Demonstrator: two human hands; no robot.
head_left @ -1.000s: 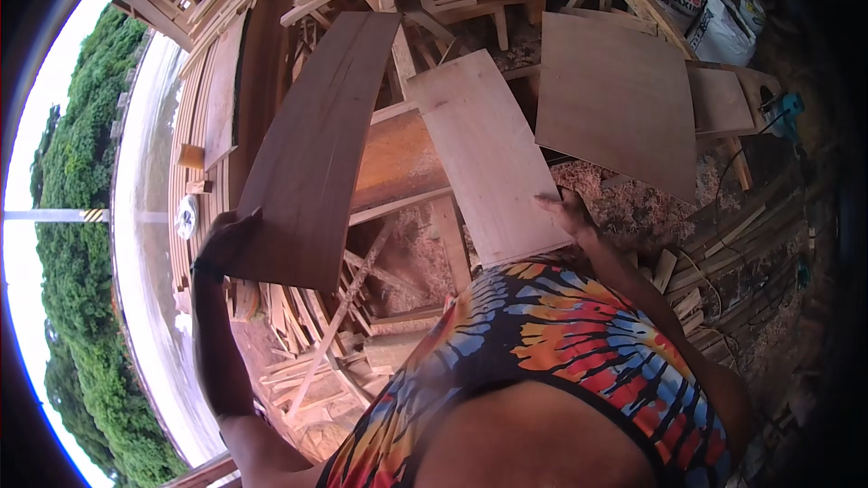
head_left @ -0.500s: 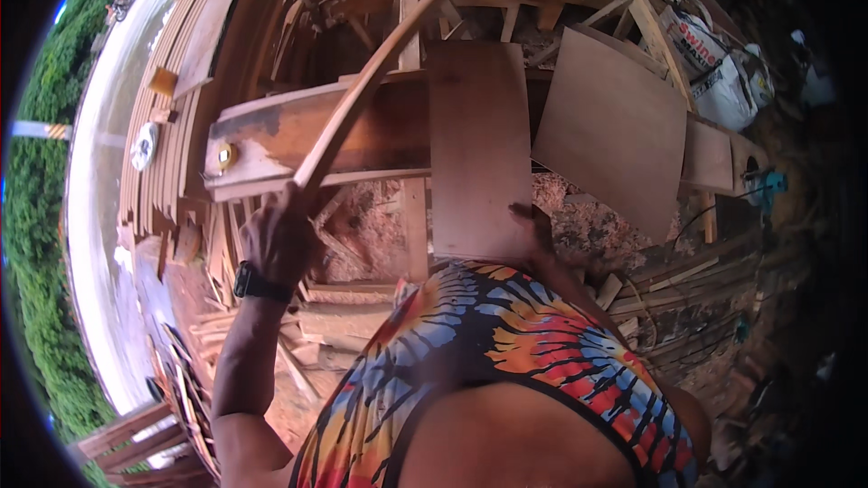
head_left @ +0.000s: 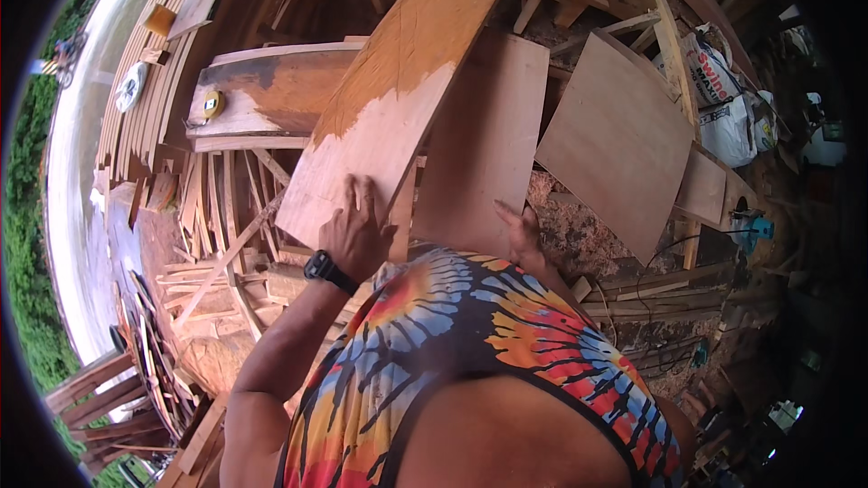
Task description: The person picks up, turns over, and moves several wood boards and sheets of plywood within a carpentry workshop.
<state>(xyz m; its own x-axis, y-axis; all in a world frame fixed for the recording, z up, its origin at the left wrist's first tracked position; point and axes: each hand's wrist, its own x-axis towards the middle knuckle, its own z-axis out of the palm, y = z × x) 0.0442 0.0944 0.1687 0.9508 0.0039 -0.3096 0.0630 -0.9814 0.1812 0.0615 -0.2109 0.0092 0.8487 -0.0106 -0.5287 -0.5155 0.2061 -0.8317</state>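
My left hand lies on the near end of a long two-tone wooden board, pale near me and orange-brown at its far end. Its fingers are stretched out flat on the face. This board slants away to the far right, partly over a second, plain wooden board. At that plain board's near right edge, my right hand grips with one digit on the face; its other fingers are partly hidden. A dark watch is on my left wrist.
Beneath lies a stained plank carrying a yellow tape measure. A squarish panel rests to the right, near a white sack and a blue tool. Stacked boards stand left; offcuts and shavings litter the ground.
The two-tone board has turned from edge-on to show its broad face and shifted right over the plain board. My left hand has moved right, its fingers now flat on that face.
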